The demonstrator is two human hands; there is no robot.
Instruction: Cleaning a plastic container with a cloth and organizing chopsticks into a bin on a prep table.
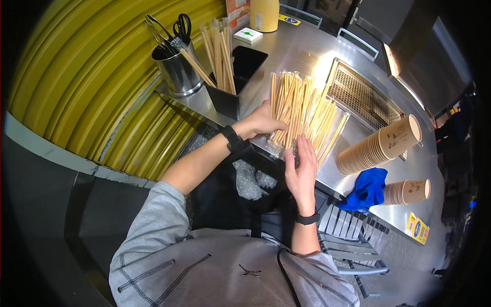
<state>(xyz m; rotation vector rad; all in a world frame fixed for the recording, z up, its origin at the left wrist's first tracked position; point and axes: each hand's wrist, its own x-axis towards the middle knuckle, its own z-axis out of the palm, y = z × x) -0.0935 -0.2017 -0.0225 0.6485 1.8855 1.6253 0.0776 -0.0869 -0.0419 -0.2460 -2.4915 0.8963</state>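
A loose pile of wooden chopsticks (301, 103) in clear plastic wrappers lies on the steel table before me. My left hand (262, 122) grips the pile's left side, its thumb across the lower part of the sticks; the other fingers are partly hidden. Against the near ends rests my right hand (302, 169), its fingers extended and thumb apart, touching the wrappers without closing round them. To the left stands a black plastic holder (224, 101). Upright wrapped chopsticks (220, 57) fill one compartment, and the other shows a dark interior.
A steel canister (178, 73) with tongs and scissors (183, 27) stands left of the holder. A grill grate (362, 92) is set into the table (295, 51). Paper cup stacks (378, 146) and a blue cloth (366, 190) lie right. A slatted chair (351, 245) stands below.
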